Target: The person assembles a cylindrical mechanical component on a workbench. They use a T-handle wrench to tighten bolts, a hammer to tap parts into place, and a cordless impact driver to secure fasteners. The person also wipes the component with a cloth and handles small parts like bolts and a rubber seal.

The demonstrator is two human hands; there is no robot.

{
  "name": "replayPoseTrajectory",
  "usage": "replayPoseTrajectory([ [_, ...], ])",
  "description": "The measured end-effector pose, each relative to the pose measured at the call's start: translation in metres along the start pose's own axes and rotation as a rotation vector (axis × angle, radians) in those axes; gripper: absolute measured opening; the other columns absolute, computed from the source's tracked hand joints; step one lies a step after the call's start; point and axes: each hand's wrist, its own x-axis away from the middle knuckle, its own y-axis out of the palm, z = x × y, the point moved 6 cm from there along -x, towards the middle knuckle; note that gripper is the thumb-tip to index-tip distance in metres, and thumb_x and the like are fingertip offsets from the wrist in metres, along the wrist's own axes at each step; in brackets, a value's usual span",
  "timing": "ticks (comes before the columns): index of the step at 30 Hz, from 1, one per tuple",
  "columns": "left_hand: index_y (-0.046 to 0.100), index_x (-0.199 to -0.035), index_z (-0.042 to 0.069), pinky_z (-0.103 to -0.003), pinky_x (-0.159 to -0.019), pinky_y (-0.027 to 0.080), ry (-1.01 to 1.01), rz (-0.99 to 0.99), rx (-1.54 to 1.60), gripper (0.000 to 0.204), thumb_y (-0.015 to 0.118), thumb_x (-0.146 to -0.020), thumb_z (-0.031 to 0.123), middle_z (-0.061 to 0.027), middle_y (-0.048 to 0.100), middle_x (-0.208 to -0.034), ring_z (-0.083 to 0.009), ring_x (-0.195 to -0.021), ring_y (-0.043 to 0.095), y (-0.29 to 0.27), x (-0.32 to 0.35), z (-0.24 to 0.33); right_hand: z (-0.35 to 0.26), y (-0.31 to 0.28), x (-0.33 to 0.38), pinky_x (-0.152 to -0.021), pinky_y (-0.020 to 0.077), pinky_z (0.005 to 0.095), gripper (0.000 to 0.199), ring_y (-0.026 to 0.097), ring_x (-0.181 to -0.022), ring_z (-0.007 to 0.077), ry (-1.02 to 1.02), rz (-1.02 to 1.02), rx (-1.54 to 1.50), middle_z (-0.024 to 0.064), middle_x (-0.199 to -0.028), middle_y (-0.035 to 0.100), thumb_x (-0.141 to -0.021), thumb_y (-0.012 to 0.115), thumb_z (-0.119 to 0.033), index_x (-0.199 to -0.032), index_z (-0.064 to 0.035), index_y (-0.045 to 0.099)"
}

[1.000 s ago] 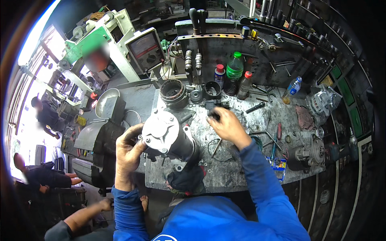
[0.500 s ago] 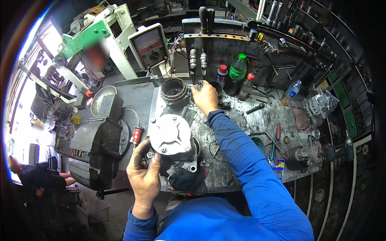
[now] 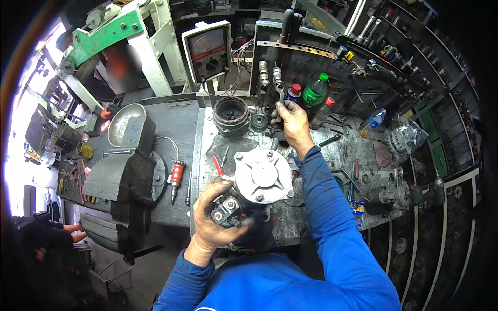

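Note:
A starter motor stands on the workbench, its round pale metal cover [image 3: 263,176] facing up with bolts around the rim. Against its near left side my left hand [image 3: 210,223] curls around a black block with two bolt terminals [image 3: 226,209], the thumb slightly blurred. Farther off, my right hand [image 3: 293,124] grips a slim metal wrench [image 3: 280,96], its head pointing up past the fingers. The lower part of the wrench is hidden in the hand. Beyond the motor sits a ring-shaped coil housing [image 3: 231,116], beside a small dark round part [image 3: 259,122].
A large vise [image 3: 122,173] stands at the left, beside a red cylindrical tool [image 3: 177,176]. Bottles, among them a green one [image 3: 315,89], line the back panel. At right lie tools, a bagged alternator [image 3: 407,136] and another motor [image 3: 389,197]. A red-handled tool [image 3: 217,165] lies left of the cover.
The starter motor has shifted right, and its terminal block now shows within my left hand. My right hand has moved right and come up with the wrench. The whole view has shifted slightly.

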Motion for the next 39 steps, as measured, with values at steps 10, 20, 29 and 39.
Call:
replayPoseTrajectory([
  [10,0.060,-0.140,0.000,-0.046,-0.091,0.058,0.099,0.060,-0.029,0.078,0.096,-0.072,0.015,-0.0218,0.071,-0.119,-0.0380,-0.101,0.072,0.002,-0.008,0.007,0.024,-0.034,-0.018,-0.094,0.0571,0.0466,0.040,0.073,-0.100,0.0357,-0.423,0.402,0.739,0.0236,-0.105,0.076,-0.095,0.081,-0.022,-0.124,0.0038,0.068],
  [20,0.057,-0.143,0.001,-0.048,-0.101,0.055,-0.256,0.077,-0.320,0.082,0.094,-0.073,0.024,-0.0246,0.060,-0.132,-0.0410,-0.119,0.064,-0.079,0.084,-0.011,0.094,-0.079,0.127,-0.081,0.0558,0.0413,0.034,0.069,-0.089,0.0272,0.038,0.267,0.605,0.0144,-0.103,0.074,-0.097,0.078,-0.017,-0.126,-0.0019,0.069],
  [29,0.071,-0.125,0.003,-0.054,-0.091,0.060,-1.045,-0.423,-0.956,0.046,0.080,-0.085,0.024,-0.0261,0.077,-0.108,-0.0442,-0.104,0.075,-0.142,0.101,-0.151,0.035,-0.043,0.248,-0.087,0.0546,0.0489,0.025,0.070,-0.097,0.0421,-0.141,0.044,1.278,0.0221,-0.104,0.075,-0.096,0.074,-0.017,-0.115,0.0001,0.075],
  [39,0.074,-0.114,0.006,-0.055,-0.091,0.060,-0.837,-0.617,-0.824,0.034,0.076,-0.086,0.025,-0.0246,0.078,-0.105,-0.0429,-0.102,0.076,-0.070,0.056,-0.188,0.028,-0.014,0.327,-0.087,0.0536,0.0515,0.020,0.068,-0.099,0.0501,-0.026,0.042,1.355,0.0272,-0.102,0.071,-0.091,0.070,-0.002,-0.110,0.0052,0.069],
])
